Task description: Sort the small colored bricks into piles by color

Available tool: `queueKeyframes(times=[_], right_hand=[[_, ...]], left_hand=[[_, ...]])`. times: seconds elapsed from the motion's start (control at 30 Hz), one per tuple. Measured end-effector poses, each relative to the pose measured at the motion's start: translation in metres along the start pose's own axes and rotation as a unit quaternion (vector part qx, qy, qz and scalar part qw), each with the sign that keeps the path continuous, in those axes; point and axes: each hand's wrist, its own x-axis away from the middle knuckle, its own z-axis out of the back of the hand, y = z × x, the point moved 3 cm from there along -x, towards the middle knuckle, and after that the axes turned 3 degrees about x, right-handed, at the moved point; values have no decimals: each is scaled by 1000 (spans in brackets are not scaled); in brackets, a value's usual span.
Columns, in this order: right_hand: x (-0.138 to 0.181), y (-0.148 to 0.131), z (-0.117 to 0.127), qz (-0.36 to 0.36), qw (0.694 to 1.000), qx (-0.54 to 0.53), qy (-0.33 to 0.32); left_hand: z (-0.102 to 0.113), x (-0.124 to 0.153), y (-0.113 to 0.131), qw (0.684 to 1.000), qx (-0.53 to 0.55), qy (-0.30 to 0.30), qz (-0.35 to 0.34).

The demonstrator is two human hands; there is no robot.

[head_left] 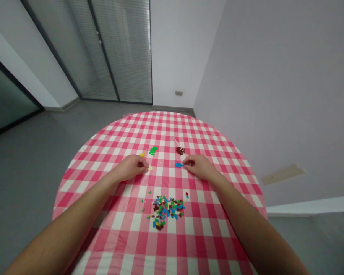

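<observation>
A mixed heap of small coloured bricks (165, 212) lies on the red-and-white checked tablecloth (111, 244) near me. Farther out sit sorted little groups: green pieces (153, 150), a yellow piece (142, 154), brown pieces (180, 150) and blue pieces (179, 165). My left hand (131, 167) rests knuckles-up with fingers pinched together, its tips at a cream-coloured piece (150, 167). My right hand (198, 165) is likewise pinched, fingertips touching the blue pieces. Whether either pinch holds a piece is not visible.
The table is round, its far edge (160, 112) near a grey floor. A white wall stands close on the right, glass doors with blinds (117, 49) at the back left. A few stray pieces (187, 195) lie beside the heap.
</observation>
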Motion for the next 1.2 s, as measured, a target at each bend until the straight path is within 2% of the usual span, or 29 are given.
queueKeyframes(times=[0.07, 0.13, 0.23, 0.3, 0.4, 0.53, 0.63, 0.93, 1.1, 1.2], right_hand=[[5, -5, 4, 9, 999, -6, -41], [13, -12, 4, 34, 990, -20, -135], [26, -22, 3, 59, 960, -26, -272], [30, -27, 2, 73, 950, -10, -304], [33, -33, -1, 102, 941, 14, -322], [33, -37, -6, 117, 931, 25, -345], [32, -36, -10, 118, 929, 45, -347], [30, -37, -21, 129, 934, 59, -328], [26, -43, -11, 129, 960, 1, -247], [25, -40, -12, 109, 962, -11, -249]], left_hand=[[1, 2, 3, 1000, 1, 8, -4], [1, 4, 6, 1000, 2, 11, -11], [-1, 7, 13, 1000, 10, -2, -28], [-2, 10, 19, 999, 18, -17, -43], [-5, 13, 27, 996, 18, -58, -65], [-13, 16, 35, 983, -1, -145, -109], [-18, 18, 38, 975, -6, -176, -134], [-21, 19, 39, 975, -8, -175, -133], [-23, 20, 41, 975, -16, -178, -135], [-23, 20, 41, 975, -21, -179, -130]])
